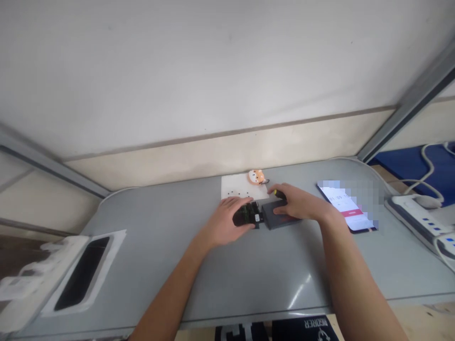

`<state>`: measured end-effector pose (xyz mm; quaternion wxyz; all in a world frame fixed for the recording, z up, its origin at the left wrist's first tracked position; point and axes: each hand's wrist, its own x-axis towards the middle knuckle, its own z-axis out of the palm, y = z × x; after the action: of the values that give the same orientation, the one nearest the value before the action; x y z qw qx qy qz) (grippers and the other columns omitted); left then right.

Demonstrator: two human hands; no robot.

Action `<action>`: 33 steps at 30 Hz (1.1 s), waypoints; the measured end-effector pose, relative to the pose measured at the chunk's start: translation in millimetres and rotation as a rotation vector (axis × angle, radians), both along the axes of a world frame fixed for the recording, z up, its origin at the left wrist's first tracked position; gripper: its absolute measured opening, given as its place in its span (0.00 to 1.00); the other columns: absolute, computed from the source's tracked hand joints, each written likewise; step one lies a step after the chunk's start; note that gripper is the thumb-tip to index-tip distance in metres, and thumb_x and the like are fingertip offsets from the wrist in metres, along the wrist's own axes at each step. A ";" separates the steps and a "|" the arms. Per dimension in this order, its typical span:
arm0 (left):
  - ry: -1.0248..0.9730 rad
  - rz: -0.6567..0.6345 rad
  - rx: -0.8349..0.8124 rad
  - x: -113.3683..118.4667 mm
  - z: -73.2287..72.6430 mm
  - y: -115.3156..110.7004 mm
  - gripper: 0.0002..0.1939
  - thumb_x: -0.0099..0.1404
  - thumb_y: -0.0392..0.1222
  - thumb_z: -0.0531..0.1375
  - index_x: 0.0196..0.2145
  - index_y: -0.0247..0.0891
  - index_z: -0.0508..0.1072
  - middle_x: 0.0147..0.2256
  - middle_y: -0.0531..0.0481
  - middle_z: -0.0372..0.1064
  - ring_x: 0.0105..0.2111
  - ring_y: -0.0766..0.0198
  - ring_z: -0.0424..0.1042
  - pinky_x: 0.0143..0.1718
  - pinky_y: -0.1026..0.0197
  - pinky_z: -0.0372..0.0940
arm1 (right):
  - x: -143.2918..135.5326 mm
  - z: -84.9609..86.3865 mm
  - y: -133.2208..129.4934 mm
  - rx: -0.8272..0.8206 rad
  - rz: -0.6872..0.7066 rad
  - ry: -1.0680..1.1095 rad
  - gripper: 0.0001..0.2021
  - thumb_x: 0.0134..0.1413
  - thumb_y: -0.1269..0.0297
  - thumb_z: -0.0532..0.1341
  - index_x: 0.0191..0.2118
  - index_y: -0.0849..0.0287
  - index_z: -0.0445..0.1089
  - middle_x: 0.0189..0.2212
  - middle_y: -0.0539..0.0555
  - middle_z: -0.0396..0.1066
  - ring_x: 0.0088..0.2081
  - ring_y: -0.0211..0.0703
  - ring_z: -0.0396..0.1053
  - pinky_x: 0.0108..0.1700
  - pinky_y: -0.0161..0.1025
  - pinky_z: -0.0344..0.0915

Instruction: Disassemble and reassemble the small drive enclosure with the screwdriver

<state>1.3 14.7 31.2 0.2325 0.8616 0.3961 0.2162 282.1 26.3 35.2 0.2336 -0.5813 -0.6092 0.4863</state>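
My left hand (225, 220) is closed around a dark circuit board (251, 214) with metal connectors along its right side. Beside it, a flat dark grey case (272, 219) lies on the table, its left edge touching or almost touching the board. My right hand (293, 201) rests over this case, the thumb on its top face. Between thumb and forefinger sits what looks like a small black-and-yellow screwdriver (279, 194), mostly hidden by the hand. Just behind both hands is a white sheet (231, 183) with several tiny dark screws (239, 193) on it.
An orange-and-white animal-face trinket (256, 176) lies on the sheet. To the right are a lit phone (350, 210) and a white power strip (423, 222) with cables. A black phone-like slab (83, 272) lies on white paper at left. A wall backs the grey table (156, 222).
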 end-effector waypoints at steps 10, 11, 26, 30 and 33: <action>0.139 -0.275 0.094 24.2 10.1 -32.6 0.22 0.62 0.45 0.68 0.53 0.46 0.72 0.47 0.46 0.72 0.54 0.50 0.67 0.59 0.47 0.62 | -8.0 3.8 3.4 0.064 0.001 0.040 0.18 0.44 0.72 0.70 0.44 0.52 0.75 0.32 0.51 0.73 0.22 0.36 0.66 0.19 0.33 0.59; 0.166 -0.292 0.118 25.8 6.7 -34.4 0.21 0.63 0.46 0.68 0.53 0.45 0.72 0.47 0.45 0.72 0.54 0.50 0.67 0.59 0.46 0.62 | -8.1 4.2 3.6 0.068 0.006 0.022 0.18 0.44 0.72 0.70 0.44 0.52 0.75 0.32 0.51 0.72 0.22 0.36 0.66 0.20 0.33 0.60; 0.192 0.027 0.187 -13.5 3.6 9.5 0.08 0.72 0.42 0.56 0.43 0.40 0.74 0.39 0.45 0.73 0.43 0.55 0.70 0.48 0.52 0.65 | -13.9 3.4 10.6 0.100 0.078 -0.172 0.19 0.49 0.67 0.69 0.49 0.52 0.74 0.44 0.56 0.74 0.32 0.42 0.71 0.30 0.36 0.67; 0.287 0.126 0.017 -32.5 4.2 17.4 0.04 0.67 0.40 0.57 0.36 0.41 0.72 0.30 0.52 0.71 0.30 0.61 0.67 0.33 0.59 0.60 | -22.5 9.0 7.3 0.094 0.113 -0.237 0.21 0.52 0.65 0.67 0.53 0.51 0.72 0.48 0.56 0.74 0.34 0.42 0.73 0.33 0.36 0.68; 0.296 0.191 -0.064 -38.5 5.1 17.7 0.04 0.66 0.40 0.57 0.32 0.42 0.71 0.27 0.54 0.69 0.25 0.65 0.63 0.28 0.60 0.54 | -25.6 11.3 5.1 0.109 0.126 -0.266 0.21 0.53 0.64 0.67 0.55 0.50 0.72 0.48 0.55 0.75 0.36 0.43 0.74 0.34 0.37 0.68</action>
<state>-37.2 32.4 36.3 0.1774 0.8345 0.5128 0.0954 256.5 31.5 46.5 0.1513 -0.5878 -0.6955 0.3847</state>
